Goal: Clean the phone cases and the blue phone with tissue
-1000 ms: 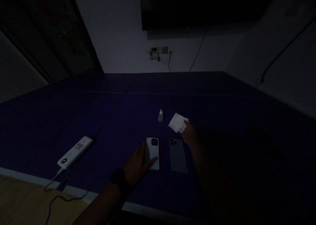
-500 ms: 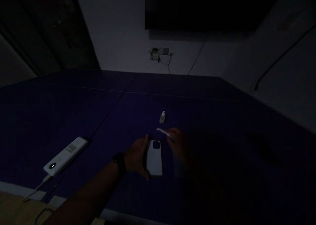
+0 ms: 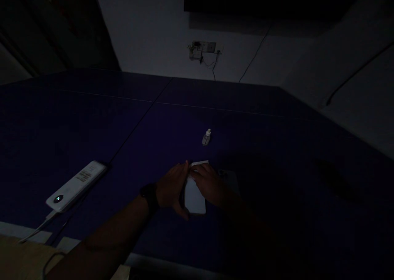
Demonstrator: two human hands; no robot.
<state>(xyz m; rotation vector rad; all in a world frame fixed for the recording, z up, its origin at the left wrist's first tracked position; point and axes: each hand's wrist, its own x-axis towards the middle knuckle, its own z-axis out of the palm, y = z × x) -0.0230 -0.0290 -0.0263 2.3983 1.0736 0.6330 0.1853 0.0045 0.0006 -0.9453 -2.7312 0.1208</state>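
A pale phone case (image 3: 195, 200) lies flat on the dark blue-purple table. My left hand (image 3: 170, 187), with a dark watch at the wrist, holds the case along its left edge between thumb and fingers. Bent fingers of my right hand (image 3: 209, 183) press a thin white cloth or tissue (image 3: 200, 163) on the top end of the case; its camera cutout is covered. Partly behind my right forearm lies a phone (image 3: 230, 177) with camera lenses facing up. Farther back stands a small clear bottle (image 3: 206, 137) with a white cap.
A white power bank (image 3: 76, 185) with a lit round display lies at left, a white cable (image 3: 35, 233) plugged into its near end. Wall sockets (image 3: 205, 47) with wires sit beyond the table's far edge. A dark screen (image 3: 261, 1) hangs above.
My right hand has moved left, bringing the white cloth from beside the case onto its top end. The phone at right now shows more. My left hand still holds the case; the view has tilted down slightly.
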